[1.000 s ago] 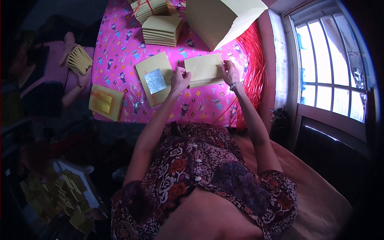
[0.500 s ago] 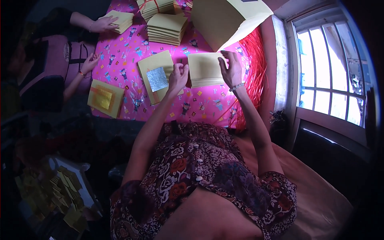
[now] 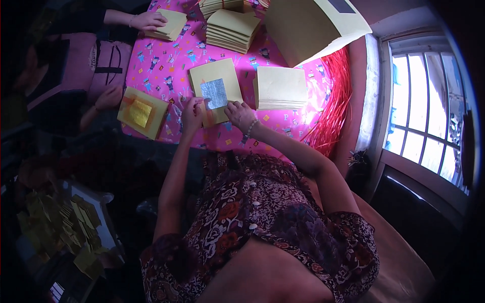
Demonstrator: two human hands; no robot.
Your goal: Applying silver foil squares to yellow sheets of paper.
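Observation:
A stack of yellow joss paper (image 3: 222, 70) with a silver foil square on its top sheet lies slightly tilted in front of me on the pink table. At its lower left edge, my left hand (image 3: 192, 115) is closed with the fingertips pinching the paper. My right hand (image 3: 241, 116) has its fingers curled onto the lower right edge, beside the foil. To the right, apart from both hands, sits a neat stack of plain yellow paper (image 3: 281, 88). Another stack with a gold foil square (image 3: 139, 112) lies at the table's left corner.
Behind are a thick stack of yellow paper (image 3: 232, 28) and a large open cardboard box (image 3: 313, 30). Red plastic strands (image 3: 336, 106) hang along the right edge. At left, a co-worker's hand (image 3: 149, 21) rests on more yellow paper. A barred window (image 3: 424, 116) stands at right.
My right hand has left the plain stack and moved left to the foil-topped paper. My left hand has shifted from its right side to its left edge. The view has shifted slightly.

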